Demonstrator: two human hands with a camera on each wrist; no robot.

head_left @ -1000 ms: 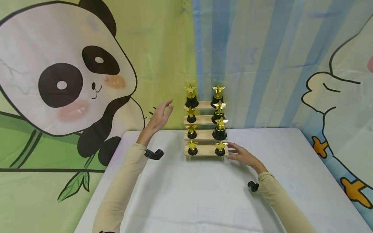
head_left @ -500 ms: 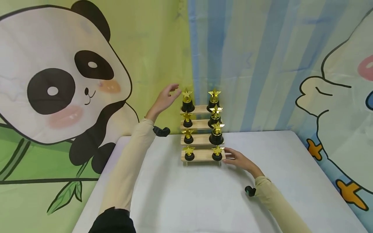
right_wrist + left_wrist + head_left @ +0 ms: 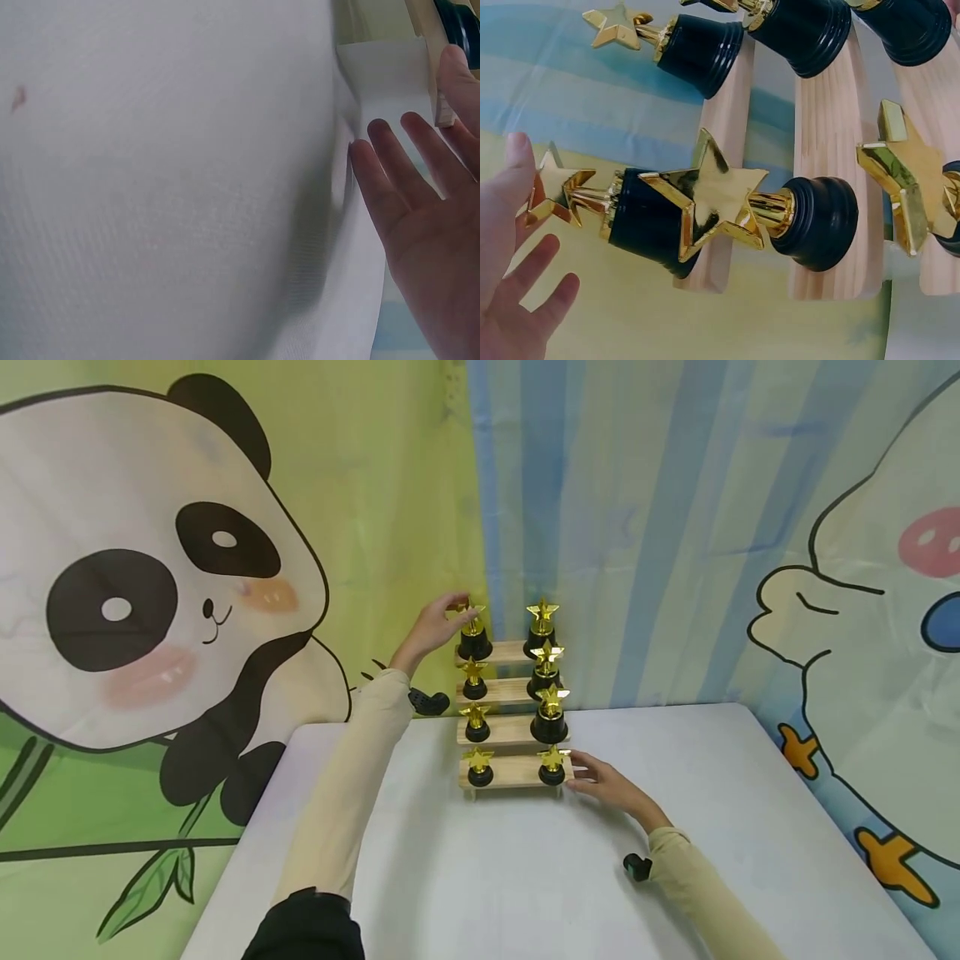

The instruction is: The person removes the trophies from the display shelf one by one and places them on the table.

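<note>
A four-tier wooden stand [image 3: 506, 772] bears gold star trophies on black bases, two to a tier. In the head view my left hand [image 3: 433, 628] is at the star of the top-left trophy [image 3: 474, 643]. Its thumb and fingers [image 3: 544, 262] lie about that star in the left wrist view, the other fingers spread; firm contact cannot be made out. My right hand [image 3: 609, 783] is at the right end of the lowest tier, beside the lower-right trophy [image 3: 552, 768]. In the right wrist view its fingers [image 3: 397, 165] are fairly straight, with the thumb by the board end.
A white-covered table [image 3: 517, 877] carries the stand near its back edge. Behind hangs a printed curtain [image 3: 390, 485] with a panda. More trophies stand close by, such as the top-right trophy [image 3: 541, 628] and the second-tier left trophy [image 3: 474, 680].
My left hand has moved right, from beside the stand to the top-left trophy's star. My right hand stays at the lowest tier's end. The head view has shifted slightly.
</note>
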